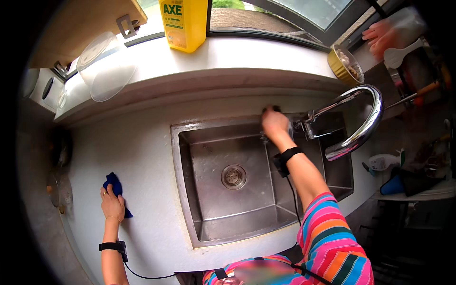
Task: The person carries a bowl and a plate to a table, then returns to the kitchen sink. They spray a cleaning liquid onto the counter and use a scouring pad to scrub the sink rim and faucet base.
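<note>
My left hand (112, 205) lies on a dark blue cloth (112, 181) on the white countertop, left of the sink, with the fingers over the cloth. My right hand (276, 124) is at the back rim of the stainless steel sink (217, 199), left of the chrome faucet (370, 121). Its fingers are around a small dark thing (276, 108), blurred, so its kind cannot be told. Something clear or shiny shows beside that hand, also blurred. The sink's drain strainer (233, 177) is in view, below and to the left of my right hand.
On the window ledge stand a yellow AXE bottle (185, 26), a clear plastic container (107, 67) and a gold-coloured bowl (345, 66) with small pieces inside. A spray bottle (384, 161) lies at the right. Pink gloves (383, 37) hang at the upper right. The faucet arches over the sink's right part.
</note>
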